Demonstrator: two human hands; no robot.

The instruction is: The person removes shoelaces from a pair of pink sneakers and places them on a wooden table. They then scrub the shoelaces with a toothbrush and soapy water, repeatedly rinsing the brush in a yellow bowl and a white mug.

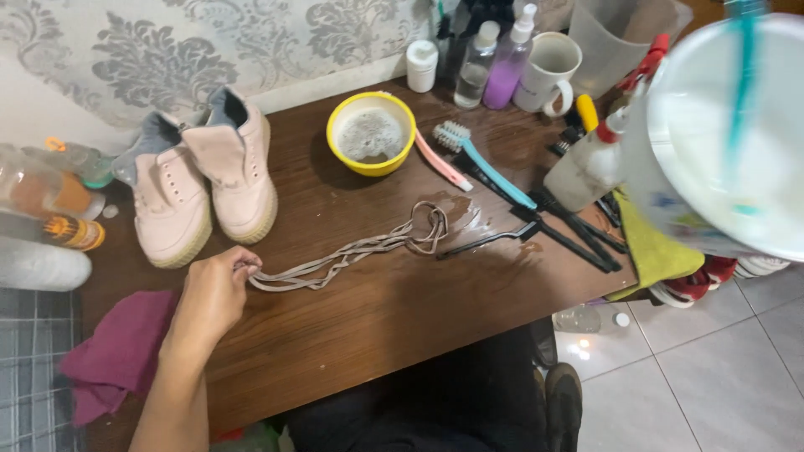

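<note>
Dark brown wood makes up the worktop (377, 318), and the left hand (213, 297) rests on it at the near left, the bare forearm rising from the bottom edge and angling up and right. The wrist is straight, the back of the hand faces the camera, and the fingers (244, 266) are curled in, pinching one end of the laces (360, 249). The fingertips themselves are tucked under the hand, so the exact grip is hard to see. These grey laces lie in a loose bundle stretching right and far from the hand to a looped end near the worktop's middle, just beside a wet patch.

Far left of the hand stands a pair of pale pink shoes (205, 180), side by side, toes pointing near, without laces. A maroon cloth (117, 351) lies at the near left edge, touching the forearm. Beyond the laces sits a yellow bowl (371, 132) of foamy water, with a pink brush (442, 163) and a teal brush (490, 167) to its right, then several black brushes (561, 226). A white mug (548, 71) and bottles stand at the far edge.

The right hand is not visible. A large white cup (720, 134) with a teal straw fills the upper right, very close to the camera and blurred; what holds it cannot be made out. Bottles at the far left are cut off by the frame.
</note>
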